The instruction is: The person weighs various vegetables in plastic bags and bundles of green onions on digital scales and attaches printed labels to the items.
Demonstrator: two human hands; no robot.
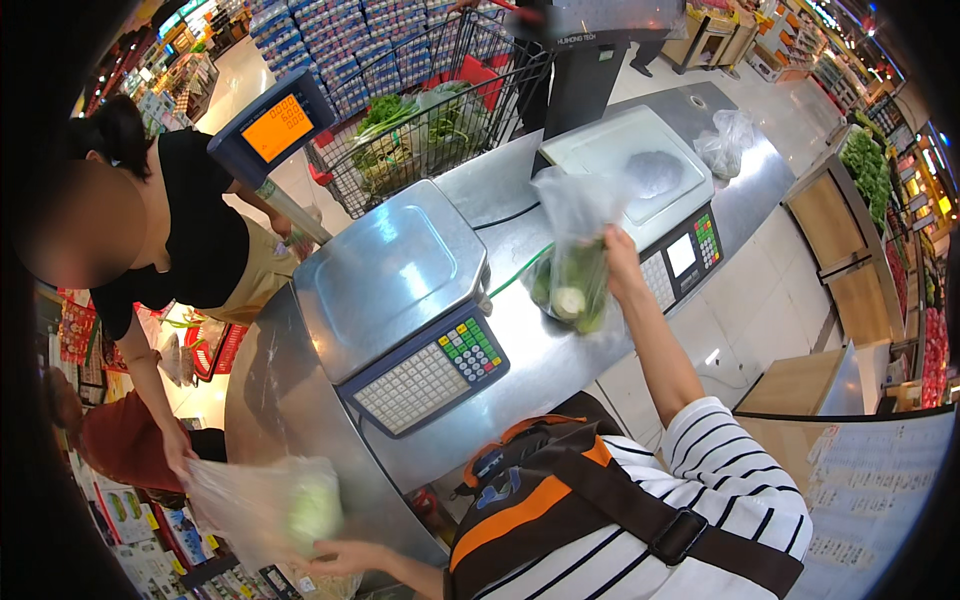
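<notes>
My right hand (626,266) grips a clear plastic bag (576,199) over the metal counter (525,367). Inside are green vegetables (585,300), one showing a pale, round cut end. At lower left, my left hand (352,559) meets the lower edge of another clear bag (240,499) holding a pale green vegetable (313,499). Blur hides whether those fingers grip the bag or only touch it. A person's hand (178,454) across the counter holds this bag's other end. Between my hands stands a weighing scale (390,277) with a bare steel pan and a keypad.
A second scale (600,154) stands behind my right hand. A crumpled clear bag (726,142) lies beyond it. An orange-lit display (277,129) rises on a post. Past the counter are a person in black (199,210) and a shopping cart (495,112) with leafy greens.
</notes>
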